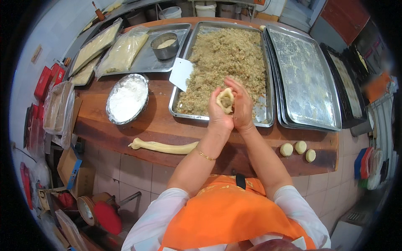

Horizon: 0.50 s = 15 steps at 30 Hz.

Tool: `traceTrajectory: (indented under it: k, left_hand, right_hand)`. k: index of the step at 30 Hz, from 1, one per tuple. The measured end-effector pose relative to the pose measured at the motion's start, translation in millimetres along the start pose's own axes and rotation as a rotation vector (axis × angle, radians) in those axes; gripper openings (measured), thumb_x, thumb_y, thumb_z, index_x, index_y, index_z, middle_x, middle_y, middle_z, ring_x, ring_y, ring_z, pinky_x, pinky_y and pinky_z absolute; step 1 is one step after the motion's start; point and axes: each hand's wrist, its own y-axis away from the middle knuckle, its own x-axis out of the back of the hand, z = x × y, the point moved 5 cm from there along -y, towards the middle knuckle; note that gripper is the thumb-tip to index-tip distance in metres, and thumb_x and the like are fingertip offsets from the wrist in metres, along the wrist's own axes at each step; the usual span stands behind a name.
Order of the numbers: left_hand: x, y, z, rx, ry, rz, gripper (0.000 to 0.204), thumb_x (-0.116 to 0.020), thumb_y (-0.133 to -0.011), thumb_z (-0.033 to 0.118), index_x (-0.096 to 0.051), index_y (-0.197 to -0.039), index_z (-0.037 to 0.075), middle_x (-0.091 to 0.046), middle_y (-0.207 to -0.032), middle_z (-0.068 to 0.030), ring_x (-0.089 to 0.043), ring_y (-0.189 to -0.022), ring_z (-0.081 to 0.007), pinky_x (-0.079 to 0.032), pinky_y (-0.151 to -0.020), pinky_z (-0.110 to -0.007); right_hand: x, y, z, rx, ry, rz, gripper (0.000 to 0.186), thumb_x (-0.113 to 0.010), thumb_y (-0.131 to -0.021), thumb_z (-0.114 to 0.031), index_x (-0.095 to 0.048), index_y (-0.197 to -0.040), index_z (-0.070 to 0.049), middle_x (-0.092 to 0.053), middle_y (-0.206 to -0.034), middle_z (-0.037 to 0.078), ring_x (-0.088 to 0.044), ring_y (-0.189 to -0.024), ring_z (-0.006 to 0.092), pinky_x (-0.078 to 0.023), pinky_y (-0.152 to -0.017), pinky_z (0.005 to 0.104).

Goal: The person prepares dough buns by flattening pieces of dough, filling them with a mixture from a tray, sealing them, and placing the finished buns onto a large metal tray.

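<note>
Both of my hands come together over the near part of a metal tray (178, 109) heaped with crumbly brown filling (228, 54). Cupped between them is a pale dough wrapper (220, 100), its top gaping with some filling inside. My left hand (218, 115) curls round one side of it. The other side is enclosed by my right hand (243, 106), its fingers pointing up and away. A long rope of dough (165, 147) lies near the table's front edge, partly hidden by my left forearm. Three round filled dough pieces (300, 147) sit at the front right.
Left of the filling stands a foil-lined bowl of white flour (127, 98). A white scraper (181, 74) leans on the tray's edge. Behind are a metal pot (164, 51) and bagged dough (123, 49). Stacked metal trays (307, 79) flank the right; a red stool (107, 217) stands below left.
</note>
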Motion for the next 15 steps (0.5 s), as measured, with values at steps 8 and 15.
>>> traceTrajectory:
  k: [8,15]
  left_hand:
    - [19.6,-14.2,12.5,0.023,0.172,-0.170,0.020,-0.063,-0.098,0.026,-0.064,-0.097,0.006,-0.067,-0.094,-0.0079,-0.066,-0.091,-0.0222,-0.060,-0.081,-0.038]
    - [31.0,-13.5,9.6,-0.139,-0.087,-0.114,0.024,-0.059,-0.102,0.033,-0.063,-0.108,0.010,-0.066,-0.102,-0.0035,-0.064,-0.097,-0.0179,-0.056,-0.087,-0.034]
  right_hand:
    - [13.9,-10.9,-12.0,-0.269,-0.192,-0.090,0.055,-0.058,-0.096,-0.020,-0.045,-0.148,-0.007,-0.045,-0.151,0.017,-0.044,-0.137,0.0327,-0.037,-0.112,0.0435]
    - [-16.7,10.0,-23.3,-0.189,0.052,-0.323,0.052,-0.051,-0.098,-0.009,-0.040,-0.149,-0.004,-0.054,-0.141,0.013,-0.054,-0.128,0.0237,-0.040,-0.110,0.0358]
